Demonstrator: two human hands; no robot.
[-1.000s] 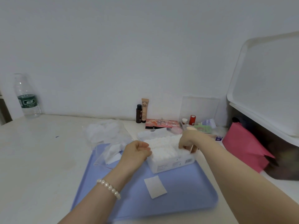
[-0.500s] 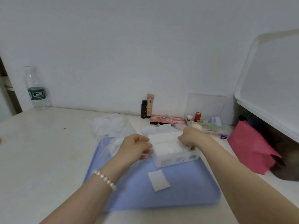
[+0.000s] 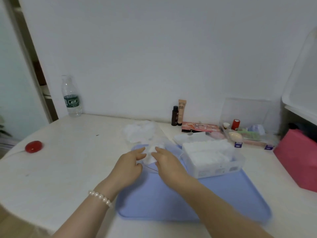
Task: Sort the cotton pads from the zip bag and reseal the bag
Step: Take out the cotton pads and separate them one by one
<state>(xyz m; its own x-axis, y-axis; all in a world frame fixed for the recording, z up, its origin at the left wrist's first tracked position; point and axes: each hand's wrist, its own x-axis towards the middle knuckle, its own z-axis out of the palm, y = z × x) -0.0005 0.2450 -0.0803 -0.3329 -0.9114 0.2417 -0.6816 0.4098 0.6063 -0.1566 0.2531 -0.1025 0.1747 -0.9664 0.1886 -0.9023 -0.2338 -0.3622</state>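
Hands at tray's (image 3: 171, 208) far-left corner, on the zip bag (image 3: 151, 143). Left hand (image 3: 127, 166) and right hand (image 3: 167, 164) reach with fingers nearly straight, tips touching white pads (image 3: 150, 154) in the bag mouth; actual grasp unclear. Box (image 3: 212, 158) of stacked pads sits right, on tray

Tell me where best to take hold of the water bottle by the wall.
Probably round the green label band on the water bottle, coming from the front, the open table side. It stands upright with the wall close behind, and the body there looks straight and wider than the neck.
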